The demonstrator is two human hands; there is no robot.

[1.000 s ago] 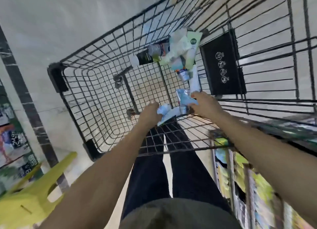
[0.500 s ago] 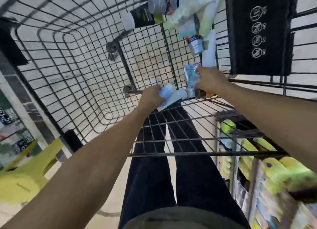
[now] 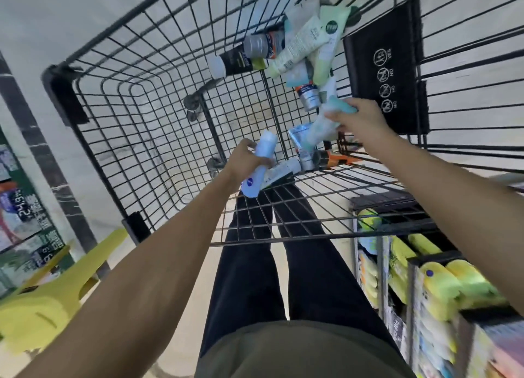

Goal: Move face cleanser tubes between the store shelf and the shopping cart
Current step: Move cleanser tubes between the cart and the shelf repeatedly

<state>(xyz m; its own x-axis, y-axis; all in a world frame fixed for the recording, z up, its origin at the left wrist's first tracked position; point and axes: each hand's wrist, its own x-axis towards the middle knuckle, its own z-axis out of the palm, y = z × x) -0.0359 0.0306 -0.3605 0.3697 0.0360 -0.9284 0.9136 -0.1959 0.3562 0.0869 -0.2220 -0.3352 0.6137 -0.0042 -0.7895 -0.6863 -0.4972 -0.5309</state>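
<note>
My left hand [image 3: 243, 162] grips a pale blue plastic tube [image 3: 259, 165] above the near edge of the black wire shopping cart [image 3: 119, 66]. My right hand [image 3: 360, 119] grasps a teal tube [image 3: 338, 107] near the cart's right wall. More cleanser tubes [image 3: 300, 46] lie heaped in the far right corner, and a yellow-stocked store shelf [image 3: 425, 278] stands beside me.
</note>
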